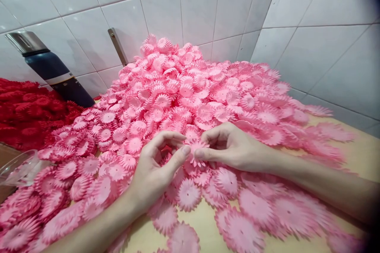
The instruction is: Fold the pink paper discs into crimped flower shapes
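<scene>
A small pink flower-shaped petal disc with a fringed edge is held up between both hands, in front of a large heap of similar pink discs. On its right side, my right hand pinches it between thumb and bent fingers. My left hand is curled at the left edge of the same disc, its thumb tip against the rim. The left fingertips lie partly behind the disc, so their exact hold is hidden. Beneath the hands, loose pink discs lie flat on a pale yellow table.
A dark blue bottle with a metal cap leans at the left, beside a heap of red discs. A clear plastic cup lies at the left edge. White tiled walls bound the back and right.
</scene>
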Available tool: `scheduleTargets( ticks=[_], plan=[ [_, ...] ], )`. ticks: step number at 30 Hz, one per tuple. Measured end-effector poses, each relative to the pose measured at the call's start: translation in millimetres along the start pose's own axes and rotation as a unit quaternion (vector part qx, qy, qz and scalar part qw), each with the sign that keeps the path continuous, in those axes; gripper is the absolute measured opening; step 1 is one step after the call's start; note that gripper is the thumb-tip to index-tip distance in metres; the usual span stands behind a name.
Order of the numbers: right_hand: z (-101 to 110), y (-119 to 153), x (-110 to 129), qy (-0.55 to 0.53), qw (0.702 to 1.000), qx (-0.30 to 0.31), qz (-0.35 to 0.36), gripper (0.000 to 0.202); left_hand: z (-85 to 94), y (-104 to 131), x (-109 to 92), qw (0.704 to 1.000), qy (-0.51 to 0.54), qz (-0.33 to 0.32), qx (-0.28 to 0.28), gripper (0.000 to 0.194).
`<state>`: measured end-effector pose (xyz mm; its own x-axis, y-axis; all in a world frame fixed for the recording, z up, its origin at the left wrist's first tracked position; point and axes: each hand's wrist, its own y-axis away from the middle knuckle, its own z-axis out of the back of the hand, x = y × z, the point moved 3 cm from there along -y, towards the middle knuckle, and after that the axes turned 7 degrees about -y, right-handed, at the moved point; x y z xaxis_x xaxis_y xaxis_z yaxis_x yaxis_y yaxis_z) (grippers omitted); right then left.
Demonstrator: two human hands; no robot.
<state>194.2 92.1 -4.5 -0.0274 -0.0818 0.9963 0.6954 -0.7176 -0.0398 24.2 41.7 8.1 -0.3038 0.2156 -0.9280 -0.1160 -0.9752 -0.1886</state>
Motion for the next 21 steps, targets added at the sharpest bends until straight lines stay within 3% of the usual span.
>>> scheduleTargets(
  ticks=[12, 21],
  plan=[
    [-0.3, -2.2, 0.4, -0.05, 0.998, 0.009, 0.022, 0.035, 0.2, 0.1, -3.1, 0.999, -0.004, -0.03, -0.021, 0.014],
    [-2.7, -0.7, -1.2, -0.051, 0.998, 0.029, 0.004, 0.041, -4.0, -1.7, -5.9, 0.989, -0.108, -0.06, 0.084, 0.012]
  ],
)
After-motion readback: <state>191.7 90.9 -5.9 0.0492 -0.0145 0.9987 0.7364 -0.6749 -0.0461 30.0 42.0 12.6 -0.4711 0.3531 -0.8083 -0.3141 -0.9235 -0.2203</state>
